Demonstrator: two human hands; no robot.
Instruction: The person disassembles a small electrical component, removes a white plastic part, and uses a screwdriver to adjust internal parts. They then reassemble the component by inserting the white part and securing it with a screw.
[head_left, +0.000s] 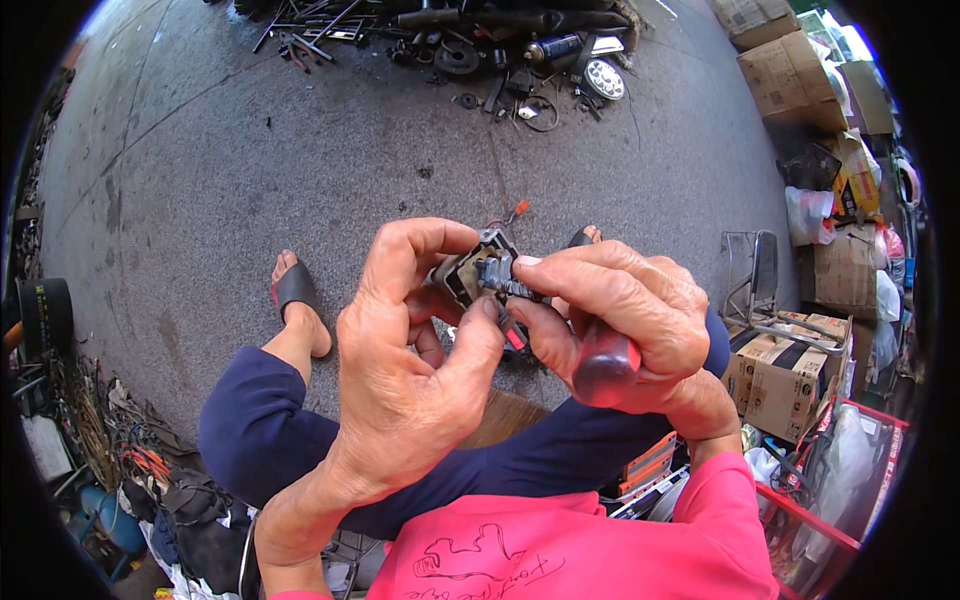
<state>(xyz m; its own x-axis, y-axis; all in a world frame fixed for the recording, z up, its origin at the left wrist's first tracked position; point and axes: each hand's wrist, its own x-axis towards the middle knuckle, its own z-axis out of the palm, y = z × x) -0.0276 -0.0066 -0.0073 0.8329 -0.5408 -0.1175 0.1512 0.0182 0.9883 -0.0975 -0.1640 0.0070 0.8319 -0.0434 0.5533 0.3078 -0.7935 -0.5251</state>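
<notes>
My left hand (pixel 405 365) grips a small, boxy dark housing (pixel 464 280) between thumb and fingers, in front of my lap. Its near face is open, showing a tan inside and a grey inner part (pixel 489 272). A dark ribbed piece sits beside that part, at the fingertips of my right hand (pixel 640 305). The same right hand keeps a screwdriver (pixel 607 370) against its palm; its rounded, see-through red handle sticks out toward me and its shaft is hidden. A small red connector (pixel 520 208) on a thin wire shows beyond the housing.
Metal tools and dark machine parts (pixel 460 50) lie heaped on the concrete floor at the far side. Cardboard boxes (pixel 790 80) and bags line the right, with a folding metal chair (pixel 765 275) in front. Cables and dark cloth (pixel 200 510) clutter the lower left.
</notes>
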